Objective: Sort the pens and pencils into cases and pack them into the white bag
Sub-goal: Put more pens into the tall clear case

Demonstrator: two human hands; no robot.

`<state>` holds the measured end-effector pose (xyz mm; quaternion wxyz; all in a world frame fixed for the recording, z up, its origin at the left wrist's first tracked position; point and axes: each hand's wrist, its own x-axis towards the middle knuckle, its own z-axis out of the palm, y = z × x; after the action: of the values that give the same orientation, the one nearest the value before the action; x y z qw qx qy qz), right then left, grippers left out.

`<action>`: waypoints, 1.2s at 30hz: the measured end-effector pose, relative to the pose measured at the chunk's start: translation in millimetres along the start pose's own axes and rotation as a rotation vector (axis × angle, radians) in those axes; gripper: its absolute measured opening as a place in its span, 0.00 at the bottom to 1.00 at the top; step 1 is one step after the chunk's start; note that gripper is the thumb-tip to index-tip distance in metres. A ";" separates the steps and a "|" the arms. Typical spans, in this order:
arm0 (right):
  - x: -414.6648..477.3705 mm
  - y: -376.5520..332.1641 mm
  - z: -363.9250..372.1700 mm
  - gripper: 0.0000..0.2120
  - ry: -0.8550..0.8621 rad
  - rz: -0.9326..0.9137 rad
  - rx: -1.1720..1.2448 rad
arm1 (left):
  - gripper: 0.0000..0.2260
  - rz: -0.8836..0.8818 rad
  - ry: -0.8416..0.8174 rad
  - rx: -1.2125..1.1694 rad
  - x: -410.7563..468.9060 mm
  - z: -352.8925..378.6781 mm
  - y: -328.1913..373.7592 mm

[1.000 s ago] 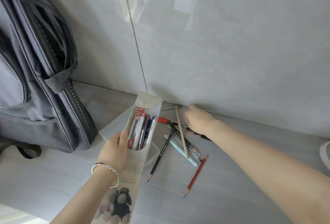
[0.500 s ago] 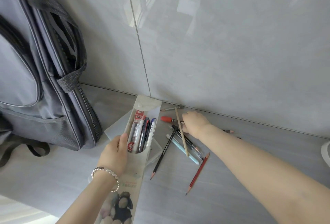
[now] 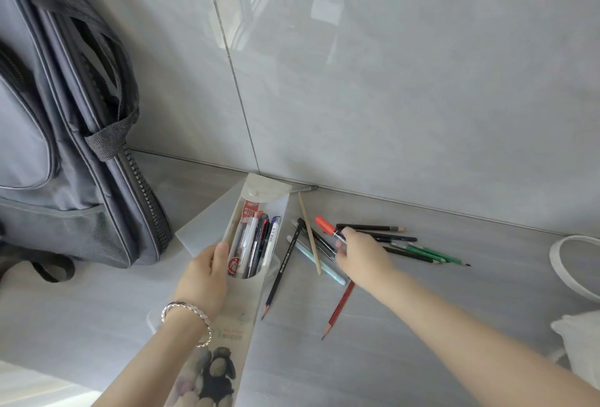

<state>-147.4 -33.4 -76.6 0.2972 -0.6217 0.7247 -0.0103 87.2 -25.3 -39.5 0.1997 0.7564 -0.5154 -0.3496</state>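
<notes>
Pens and pencils (image 3: 311, 244) lie loose on the grey bench (image 3: 422, 325), between the case and the wall. Nearest, the left hand (image 3: 204, 280) grips the translucent case (image 3: 256, 244), fingers wrapped on its edge, several pens already inside. Beyond it, the right hand (image 3: 363, 257) pinches the red-capped pen (image 3: 329, 228) between its fingers. These things look light, thin and stiff, and can roll; I would take each at its middle. Farther left, a grey backpack (image 3: 65, 147) leans on the wall.
</notes>
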 end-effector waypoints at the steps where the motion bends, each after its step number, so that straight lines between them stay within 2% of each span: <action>1: -0.8 -2.5 6.8 0.04 -0.004 0.017 -0.017 | 0.18 0.004 -0.004 -0.002 -1.3 0.9 1.8; 6: 3.8 -14.5 19.5 0.14 -0.074 0.129 -0.110 | 0.18 -0.001 -0.021 0.023 -7.8 0.2 4.5; 9: 3.8 -16.8 14.3 0.10 -0.143 0.153 -0.172 | 0.17 0.012 -0.012 -0.001 -13.2 -1.6 6.2; 11: -2.1 -11.0 6.6 0.14 -0.207 0.168 -0.151 | 0.17 0.017 -0.008 -0.007 -16.0 -2.7 7.4; 14: -19.6 4.1 -17.5 0.12 -0.350 0.186 -0.044 | 0.20 -0.003 -0.020 0.015 -16.9 -0.9 5.8; 17: -39.8 19.8 -52.1 0.12 -0.464 0.211 -0.061 | 0.21 0.005 -0.035 0.020 -19.9 2.8 3.8; 21: -65.8 39.3 -83.4 0.10 -0.449 0.170 -0.075 | 0.20 0.020 -0.071 -0.013 -27.5 10.7 10.4; 23: -75.7 38.5 -88.4 0.10 -0.288 0.121 0.082 | 0.19 0.027 -0.086 -0.016 -31.2 15.1 14.7; 26: -91.1 16.2 -88.5 0.09 0.021 -0.011 0.566 | 0.19 0.057 -0.120 0.019 -37.7 23.1 21.7; 29: -100.5 -13.9 -78.7 0.12 0.131 -0.176 1.243 | 0.19 0.092 -0.202 0.019 -47.4 31.5 26.8; 31: -100.7 -31.0 -66.4 0.12 0.155 -0.225 1.577 | 0.18 0.120 -0.245 0.015 -54.6 35.8 30.9; 33: -98.2 -42.9 -49.2 0.12 0.182 -0.226 1.636 | 0.17 0.163 -0.259 0.010 -62.1 39.6 35.1; 36: -99.0 -50.8 -30.7 0.15 0.159 -0.222 1.528 | 0.16 0.207 -0.255 -0.032 -71.0 42.8 40.1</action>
<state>-110.6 34.0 9.6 0.5878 -0.3104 0.4691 -0.5814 14.1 26.9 -19.0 0.1794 0.6456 -0.6061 -0.4286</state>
